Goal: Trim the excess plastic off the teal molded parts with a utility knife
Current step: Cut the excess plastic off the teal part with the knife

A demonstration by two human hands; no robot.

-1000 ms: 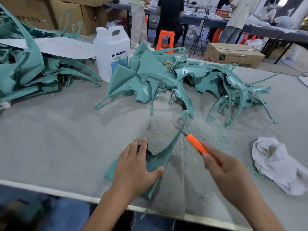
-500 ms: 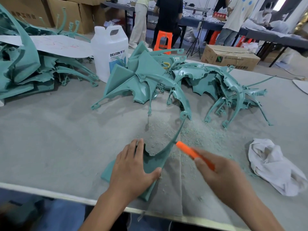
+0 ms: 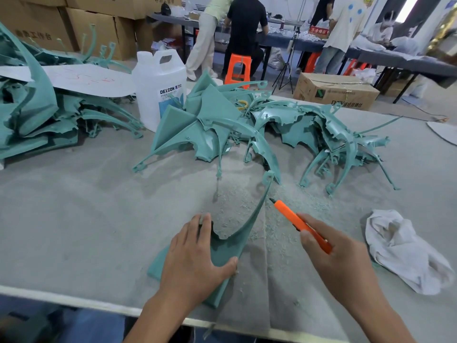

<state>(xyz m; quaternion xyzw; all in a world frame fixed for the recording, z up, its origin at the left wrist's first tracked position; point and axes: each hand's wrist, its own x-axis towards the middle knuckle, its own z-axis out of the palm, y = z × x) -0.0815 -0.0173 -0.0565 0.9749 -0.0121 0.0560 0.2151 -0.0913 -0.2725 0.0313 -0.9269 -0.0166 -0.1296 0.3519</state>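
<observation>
A teal molded part [image 3: 231, 243] lies on the grey felt table near the front edge, its thin curved arm rising away from me. My left hand [image 3: 195, 261] presses flat on the part's broad base, with the thumb against its right edge. My right hand [image 3: 329, 253] grips an orange utility knife [image 3: 300, 224]. The knife's tip sits right beside the curved arm's right edge, about halfway up it. Teal shavings cover the felt around the part.
A heap of teal parts [image 3: 247, 129] fills the middle of the table; another pile [image 3: 37, 115] lies far left under a white sheet. A white jug [image 3: 159, 87] stands behind. A white rag [image 3: 405, 251] lies at the right. People work at tables beyond.
The knife tip has travelled up along the curved arm's right edge, away from me. My left hand has stayed pressed on the part's base.
</observation>
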